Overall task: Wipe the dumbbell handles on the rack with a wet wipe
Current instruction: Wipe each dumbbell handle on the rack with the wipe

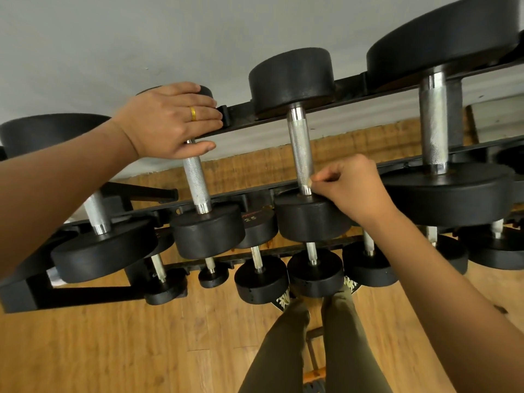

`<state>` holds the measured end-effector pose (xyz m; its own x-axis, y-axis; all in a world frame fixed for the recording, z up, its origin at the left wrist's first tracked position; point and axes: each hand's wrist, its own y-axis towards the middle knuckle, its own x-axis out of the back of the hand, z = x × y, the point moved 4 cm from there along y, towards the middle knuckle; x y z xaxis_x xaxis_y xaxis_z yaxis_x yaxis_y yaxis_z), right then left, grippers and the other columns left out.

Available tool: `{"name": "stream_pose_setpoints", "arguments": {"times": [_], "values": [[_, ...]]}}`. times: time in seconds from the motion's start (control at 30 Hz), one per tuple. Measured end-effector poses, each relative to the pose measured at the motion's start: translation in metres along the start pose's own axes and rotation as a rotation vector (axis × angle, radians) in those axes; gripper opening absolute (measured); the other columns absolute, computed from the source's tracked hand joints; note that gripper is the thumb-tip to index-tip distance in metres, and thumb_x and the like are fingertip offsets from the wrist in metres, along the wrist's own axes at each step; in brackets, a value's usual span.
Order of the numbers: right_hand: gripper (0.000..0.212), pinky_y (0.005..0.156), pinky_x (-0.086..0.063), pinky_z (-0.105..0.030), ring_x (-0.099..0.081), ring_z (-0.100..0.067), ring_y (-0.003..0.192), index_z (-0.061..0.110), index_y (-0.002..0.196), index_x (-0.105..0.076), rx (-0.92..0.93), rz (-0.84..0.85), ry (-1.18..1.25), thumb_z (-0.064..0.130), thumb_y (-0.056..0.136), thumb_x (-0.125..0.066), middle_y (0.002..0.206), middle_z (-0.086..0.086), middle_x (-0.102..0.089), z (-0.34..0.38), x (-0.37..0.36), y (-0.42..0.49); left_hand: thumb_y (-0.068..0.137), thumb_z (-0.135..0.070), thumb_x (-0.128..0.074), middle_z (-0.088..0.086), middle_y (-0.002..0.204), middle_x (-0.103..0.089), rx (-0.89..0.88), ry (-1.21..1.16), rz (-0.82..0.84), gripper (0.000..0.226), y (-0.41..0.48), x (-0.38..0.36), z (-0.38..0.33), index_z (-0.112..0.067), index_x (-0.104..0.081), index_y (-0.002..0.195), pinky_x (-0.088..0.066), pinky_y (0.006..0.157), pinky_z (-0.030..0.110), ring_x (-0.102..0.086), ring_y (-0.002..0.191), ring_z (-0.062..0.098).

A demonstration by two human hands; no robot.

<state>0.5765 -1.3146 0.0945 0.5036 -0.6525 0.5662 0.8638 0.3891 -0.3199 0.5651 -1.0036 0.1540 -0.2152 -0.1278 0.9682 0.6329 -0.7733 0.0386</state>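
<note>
Head: left hand (170, 120) flat on dumbbell (208, 229); curled right hand (354, 188) touches handle (299, 143).

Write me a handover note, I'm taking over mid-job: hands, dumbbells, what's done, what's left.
Left hand: lies over the far head of the small black round-headed dumbbell on the top tier of the black metal rack.
Right hand: fingers curled, fingertips pinched against the next dumbbell's knurled steel handle, near end.
Wet wipe: none visible.
Done: cannot tell.
Left: likely every handle; find the wipe first.
</note>
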Motion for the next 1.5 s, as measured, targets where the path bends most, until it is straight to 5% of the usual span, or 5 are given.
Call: {"name": "stream_pose_setpoints", "arguments": {"times": [0.23, 0.37, 0.5, 1.07, 1.5], "values": [[0.007, 0.086, -0.056, -0.023, -0.069, -0.005, 0.082, 0.013, 0.092, -0.079, 0.095, -0.291, 0.057, 0.014, 0.090, -0.072, 0.088, 0.005, -0.075, 0.028, 0.015, 0.019, 0.106, -0.038, -0.050, 0.018, 0.123, -0.072, 0.013, 0.013, -0.019, 0.046, -0.001, 0.000, 0.000, -0.001, -0.072, 0.122, -0.038, 0.114, 0.048, -0.066, 0.121, 0.034], [0.012, 0.083, -0.048, -0.010, -0.066, -0.006, 0.086, 0.016, 0.099, -0.078, 0.191, -0.408, 0.010, 0.015, 0.092, -0.069, 0.097, 0.001, -0.074, 0.048, 0.013, 0.044, 0.106, -0.038, -0.052, 0.018, 0.122, -0.072, 0.009, 0.013, -0.020, 0.045, -0.002, -0.001, 0.000, -0.001, -0.072, 0.122, -0.039, 0.114, 0.048, -0.065, 0.122, 0.034], [0.015, 0.076, -0.034, 0.005, -0.058, -0.001, 0.086, 0.015, 0.104, -0.078, 0.183, -0.389, -0.086, 0.015, 0.092, -0.070, 0.102, 0.000, -0.071, 0.049, 0.004, 0.051, 0.106, -0.037, -0.053, 0.018, 0.122, -0.072, 0.007, 0.013, -0.024, 0.044, -0.002, -0.001, 0.000, 0.000, -0.072, 0.122, -0.040, 0.114, 0.049, -0.066, 0.121, 0.035], [0.009, 0.070, -0.035, 0.003, -0.061, -0.007, 0.078, 0.015, 0.086, -0.078, 0.147, -0.244, -0.238, 0.011, 0.090, -0.071, 0.090, 0.006, -0.067, 0.037, -0.003, 0.016, 0.107, -0.038, -0.050, 0.018, 0.122, -0.072, 0.006, 0.013, -0.009, 0.046, -0.002, 0.000, 0.001, 0.000, -0.071, 0.123, -0.040, 0.114, 0.049, -0.065, 0.122, 0.035], [0.009, 0.072, -0.047, -0.017, -0.060, -0.010, 0.078, 0.012, 0.089, -0.079, 0.233, -0.192, -0.301, 0.011, 0.091, -0.070, 0.089, -0.002, -0.068, 0.027, -0.005, 0.007, 0.110, -0.033, -0.043, 0.021, 0.124, -0.071, 0.059, 0.051, 0.038, 0.045, 0.002, 0.003, -0.004, 0.001, -0.068, 0.126, -0.038, 0.115, 0.051, -0.064, 0.123, 0.037]]}}
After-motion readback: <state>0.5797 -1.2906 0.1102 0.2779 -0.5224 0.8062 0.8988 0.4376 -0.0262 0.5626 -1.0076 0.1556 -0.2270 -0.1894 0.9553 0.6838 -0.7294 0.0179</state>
